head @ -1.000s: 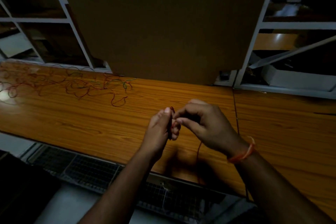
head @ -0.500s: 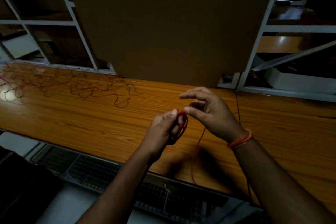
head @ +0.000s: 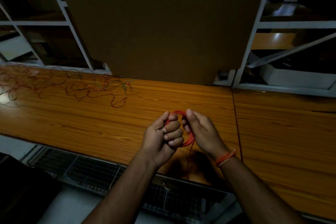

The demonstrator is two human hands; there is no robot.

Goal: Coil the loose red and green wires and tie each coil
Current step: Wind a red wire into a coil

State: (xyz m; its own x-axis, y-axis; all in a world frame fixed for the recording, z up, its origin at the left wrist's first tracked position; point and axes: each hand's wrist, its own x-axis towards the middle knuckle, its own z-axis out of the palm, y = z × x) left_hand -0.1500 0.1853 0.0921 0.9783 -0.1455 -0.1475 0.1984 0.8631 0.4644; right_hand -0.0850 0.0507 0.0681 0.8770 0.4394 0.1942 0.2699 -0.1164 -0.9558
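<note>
A small coil of red wire [head: 189, 142] is held upright above the wooden table [head: 91, 123], a little in from its front edge. My left hand [head: 163, 138] grips the coil's left side with its fingers curled through the loop. My right hand [head: 201, 132] pinches the coil's right side between thumb and fingers. A loose red tail [head: 189, 162] hangs down from the coil's bottom toward the table edge. A tangle of loose red and green wires [head: 76, 85] lies spread over the table's far left.
A large brown cardboard sheet [head: 160, 23] stands upright at the back of the table. White metal shelf frames [head: 254, 29] flank it on both sides. A wire-mesh tray [head: 94, 171] runs below the table's front edge.
The red wire has gone from a pinched bunch to a wider round coil. My left hand turned so its fingers curl through the loop, and my right hand closed onto the coil's right side.
</note>
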